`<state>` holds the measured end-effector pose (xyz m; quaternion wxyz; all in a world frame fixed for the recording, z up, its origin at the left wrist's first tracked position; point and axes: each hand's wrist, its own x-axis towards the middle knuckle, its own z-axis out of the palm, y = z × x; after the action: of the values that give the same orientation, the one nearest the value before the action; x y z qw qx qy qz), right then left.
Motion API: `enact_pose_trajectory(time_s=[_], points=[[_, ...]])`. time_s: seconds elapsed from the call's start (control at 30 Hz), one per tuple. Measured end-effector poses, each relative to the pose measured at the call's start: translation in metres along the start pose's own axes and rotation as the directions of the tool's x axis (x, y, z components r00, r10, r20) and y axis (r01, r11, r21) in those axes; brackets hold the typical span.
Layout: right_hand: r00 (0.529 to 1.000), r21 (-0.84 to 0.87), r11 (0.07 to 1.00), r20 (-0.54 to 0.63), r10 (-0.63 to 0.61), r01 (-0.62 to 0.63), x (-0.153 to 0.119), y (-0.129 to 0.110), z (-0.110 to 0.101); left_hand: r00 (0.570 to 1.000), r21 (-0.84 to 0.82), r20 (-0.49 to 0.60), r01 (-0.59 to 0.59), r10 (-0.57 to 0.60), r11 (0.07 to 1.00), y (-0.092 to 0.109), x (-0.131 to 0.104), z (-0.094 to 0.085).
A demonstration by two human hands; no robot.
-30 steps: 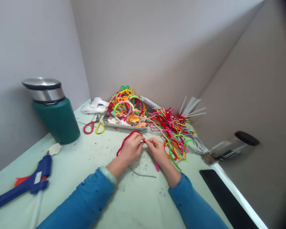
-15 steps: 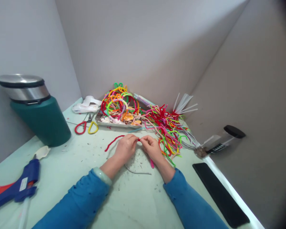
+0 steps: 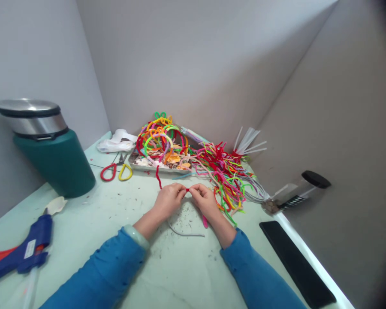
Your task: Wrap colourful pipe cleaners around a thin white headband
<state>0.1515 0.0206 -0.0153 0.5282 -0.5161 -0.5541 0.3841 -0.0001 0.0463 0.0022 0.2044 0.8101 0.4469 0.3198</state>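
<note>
Both hands meet over the middle of the pale green table, fingertips nearly touching. My left hand (image 3: 169, 200) pinches a red pipe cleaner (image 3: 158, 177), whose free end rises behind that hand toward the metal tray. Between the fingertips a short red piece shows, and my right hand (image 3: 205, 200) pinches it from the other side. Under the hands lies a grey wire (image 3: 188, 234) among small dark scraps. A pink strip (image 3: 205, 222) shows beside my right wrist.
A metal tray (image 3: 161, 168) holds colourful loops and petals; many pipe cleaners (image 3: 225, 167) lie right of it. Scissors (image 3: 125, 172), a green bottle (image 3: 56, 161) and a blue glue gun (image 3: 35, 246) stand or lie left. A black strip (image 3: 296, 262) and clear container (image 3: 299, 191) are right.
The free end of the red pipe cleaner has swung from pointing left to pointing up and away, toward the tray. Both hands remain almost in place, still pinching.
</note>
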Motion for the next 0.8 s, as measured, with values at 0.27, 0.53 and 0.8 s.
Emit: enact_pose_trajectory(time_s=[0.27,0.53,0.8], points=[[1.000,0.001,1.000,0.011,0.005,-0.005,0.0009,0.0012,0.0007,0.972,-0.347,0.155,0.220,-0.176,0.912,0.0015,0.0049,-0.0025],[1.000,0.007,1.000,0.021,0.021,-0.021,0.0007,-0.0005,0.0004,0.881,-0.587,0.406,0.456,-0.243,0.669,-0.0004,0.0049,-0.0028],[1.000,-0.016,1.000,0.021,-0.008,0.008,0.0007,-0.0016,0.0005,0.998,-0.043,0.022,-0.053,0.054,0.998,-0.0043,0.0009,-0.0065]])
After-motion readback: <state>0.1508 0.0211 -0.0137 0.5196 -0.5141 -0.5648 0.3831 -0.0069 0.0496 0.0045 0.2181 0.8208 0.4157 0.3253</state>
